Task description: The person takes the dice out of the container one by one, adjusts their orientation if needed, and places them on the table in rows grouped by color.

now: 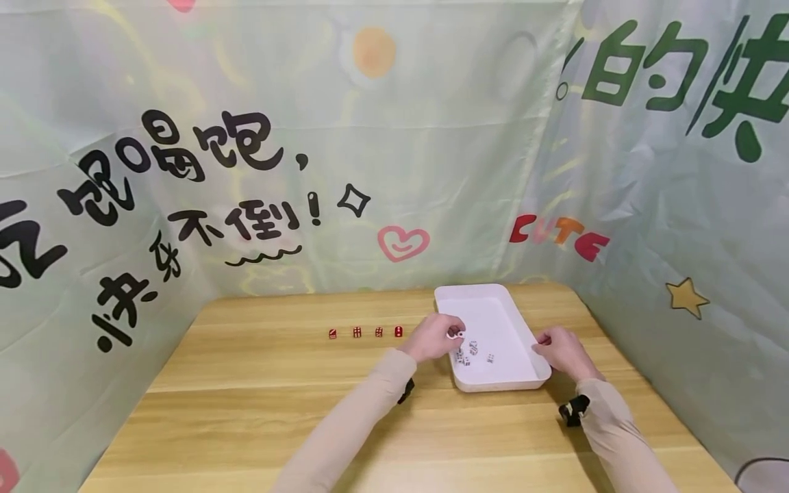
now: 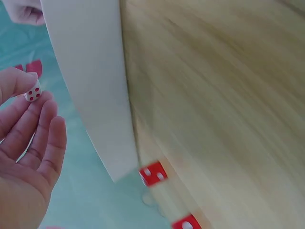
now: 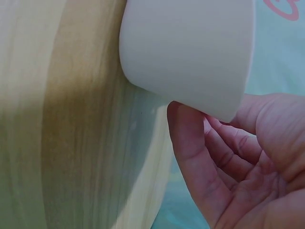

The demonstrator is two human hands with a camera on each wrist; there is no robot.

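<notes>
My left hand (image 1: 433,337) pinches a white die with red dots (image 2: 33,92) between thumb and fingertips, over the left side of a white tray (image 1: 508,332). At the tray's right side my right hand (image 1: 564,351) grips the rim; in the right wrist view its index finger (image 3: 188,138) lies against the outer wall and the thumb goes over the edge. Several white dice (image 1: 473,348) lie loose inside the tray, most of them below my left hand. Left of the tray, several red dice (image 1: 357,332) stand in a spaced row on the table.
The wooden table (image 1: 259,411) runs back to a printed cloth wall (image 1: 333,171), and another cloth wall (image 1: 684,226) closes the right side. The tray stands near the table's back right. Black wrist straps (image 1: 574,411) show at both sleeves.
</notes>
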